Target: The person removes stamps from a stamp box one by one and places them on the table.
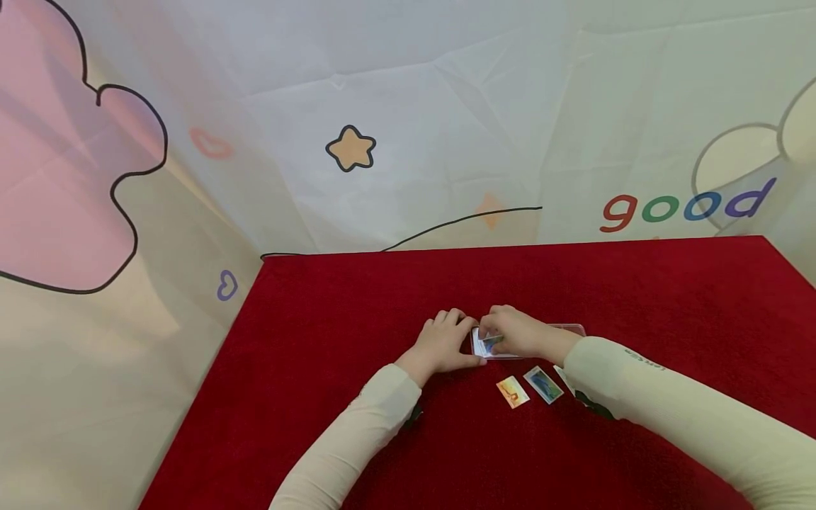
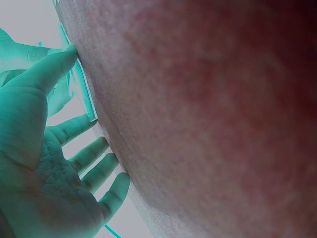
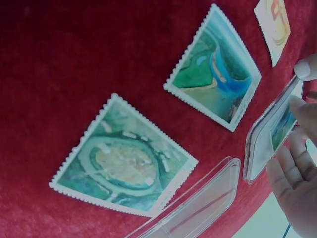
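A small clear plastic case [image 3: 255, 148] with white inside lies on the red cloth. My left hand [image 1: 443, 345] rests at its left end, fingers spread and fairly straight, thumb at the near corner and forefinger by the far one. My right hand [image 1: 519, 334] reaches over the case and pinches a blue-green postage stamp [image 3: 284, 130] between thumb and fingers, against the white inside. Nearer me lie an orange-and-white stamp [image 1: 513, 392], a stamp with a blue-green coast picture [image 1: 543, 384] and one with an oval picture [image 3: 124, 163], mostly hidden by the right sleeve in the head view.
A second clear plastic piece [image 3: 203, 201] lies right of the case, partly behind my right hand in the head view. The red cloth [image 1: 357, 304] covers the table. A printed backdrop [image 1: 414, 142] hangs behind the far edge and along the left side.
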`<action>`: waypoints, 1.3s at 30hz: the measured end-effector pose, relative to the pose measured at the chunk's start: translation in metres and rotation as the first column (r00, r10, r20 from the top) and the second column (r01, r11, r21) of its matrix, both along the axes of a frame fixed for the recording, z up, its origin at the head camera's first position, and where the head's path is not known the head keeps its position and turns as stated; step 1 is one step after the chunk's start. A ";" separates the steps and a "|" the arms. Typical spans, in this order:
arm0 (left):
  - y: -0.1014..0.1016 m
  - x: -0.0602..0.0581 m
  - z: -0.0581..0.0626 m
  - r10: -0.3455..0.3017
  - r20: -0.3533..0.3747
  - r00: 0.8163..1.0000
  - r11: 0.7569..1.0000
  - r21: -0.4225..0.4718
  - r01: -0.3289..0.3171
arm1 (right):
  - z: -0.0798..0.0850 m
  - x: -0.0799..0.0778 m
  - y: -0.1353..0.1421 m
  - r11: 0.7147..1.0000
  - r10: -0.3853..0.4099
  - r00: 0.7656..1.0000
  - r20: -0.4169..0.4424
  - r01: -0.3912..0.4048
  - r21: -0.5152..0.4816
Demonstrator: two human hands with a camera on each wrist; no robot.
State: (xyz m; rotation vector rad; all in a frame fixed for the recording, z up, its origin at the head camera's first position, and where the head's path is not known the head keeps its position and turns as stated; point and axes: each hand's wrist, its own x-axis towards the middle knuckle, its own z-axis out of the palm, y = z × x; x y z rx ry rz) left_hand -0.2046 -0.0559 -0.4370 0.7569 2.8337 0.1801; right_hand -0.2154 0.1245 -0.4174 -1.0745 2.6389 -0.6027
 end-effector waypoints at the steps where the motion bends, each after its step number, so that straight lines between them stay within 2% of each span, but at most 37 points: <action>1: 0.000 0.000 0.000 0.000 0.000 1.000 1.000 0.000 0.000 | 0.000 0.000 0.000 1.000 -0.002 1.000 -0.002 0.002 -0.003; 12: -0.001 -0.001 0.000 0.004 0.010 1.000 1.000 0.007 -0.005 | 0.000 -0.001 0.000 1.000 -0.018 0.999 0.028 0.018 -0.001; 22: -0.002 -0.001 -0.001 0.001 0.009 1.000 1.000 0.021 -0.001 | -0.003 -0.004 0.003 0.992 -0.109 0.985 0.137 0.117 -0.055; 27: -0.002 -0.002 -0.001 -0.002 0.006 1.000 1.000 0.020 0.002 | -0.002 -0.004 0.005 0.986 -0.135 0.977 0.163 0.150 -0.077; 30: -0.002 -0.002 -0.001 -0.002 0.006 1.000 1.000 0.018 0.002 | -0.001 -0.005 0.006 0.980 -0.158 0.966 0.206 0.179 -0.089; 35: -0.002 -0.002 -0.001 0.000 0.008 1.000 1.000 0.016 0.000 | -0.002 -0.006 0.007 0.965 -0.192 0.930 0.314 0.238 -0.115; 39: -0.002 -0.002 -0.001 0.002 0.013 1.000 1.000 0.022 -0.003 | -0.001 -0.005 0.008 0.956 -0.207 0.914 0.348 0.265 -0.128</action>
